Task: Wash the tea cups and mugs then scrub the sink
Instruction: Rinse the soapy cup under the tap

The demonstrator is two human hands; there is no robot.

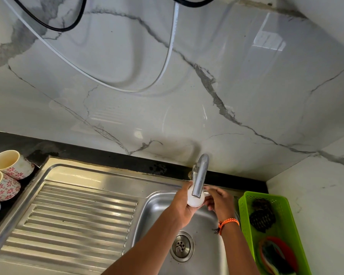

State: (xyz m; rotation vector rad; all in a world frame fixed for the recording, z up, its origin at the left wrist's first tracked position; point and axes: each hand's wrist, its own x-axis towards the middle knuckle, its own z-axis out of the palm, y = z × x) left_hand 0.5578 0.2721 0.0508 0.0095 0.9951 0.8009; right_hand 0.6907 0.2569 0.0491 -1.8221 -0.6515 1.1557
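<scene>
Scourers [262, 215] in green basket [244, 211] — beside sink [147, 225]

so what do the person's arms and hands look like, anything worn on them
Both forearms are bare, with no sleeves in view. The right hand has an orange braided thread band around its wrist, with dark loose ends hanging from it. The left hand shows no band, watch or glove. No rings are visible.

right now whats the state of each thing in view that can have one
white cup: held under the tap spout, over the basin
left hand: grips the white cup
right hand: fingers curled on the cup's far side
tap: spout over the basin; water flow cannot be told
sink: drain open, no dishes in it
two floral cups: on the counter, lying tilted, mouths showing
green basket: holds scrubbers
</scene>
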